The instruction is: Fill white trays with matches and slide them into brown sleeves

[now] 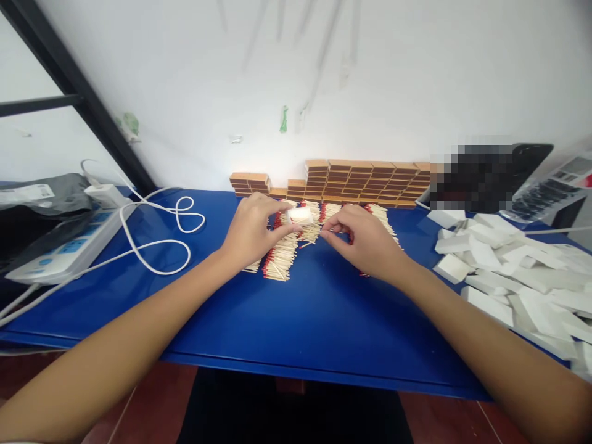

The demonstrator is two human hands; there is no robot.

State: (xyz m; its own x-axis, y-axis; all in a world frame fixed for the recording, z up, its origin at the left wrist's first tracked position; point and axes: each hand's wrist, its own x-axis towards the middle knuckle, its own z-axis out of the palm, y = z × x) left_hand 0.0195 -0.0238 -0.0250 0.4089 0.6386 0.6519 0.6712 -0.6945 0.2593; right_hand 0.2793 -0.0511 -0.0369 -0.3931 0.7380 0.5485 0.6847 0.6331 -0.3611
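Between the thumb and fingers of my left hand [253, 229] is a small white matchbox tray [300, 215], with a few matchsticks showing inside it. My right hand [365, 237] is just to the right of the tray, thumb and index finger pinched together. Whatever those fingertips hold is too small to make out. Beneath and around both hands lie rows of loose red-headed matches [280, 258] on the blue table [319, 327]. One stray match [307, 244] rests in front of the tray.
Stacked brown matchboxes [365, 180] line the wall behind the matches. A heap of white trays [518, 265] covers the right side, with a dark pixelated object [481, 176] behind it. On the left are a power strip [69, 246] and a looping white cable [155, 271].
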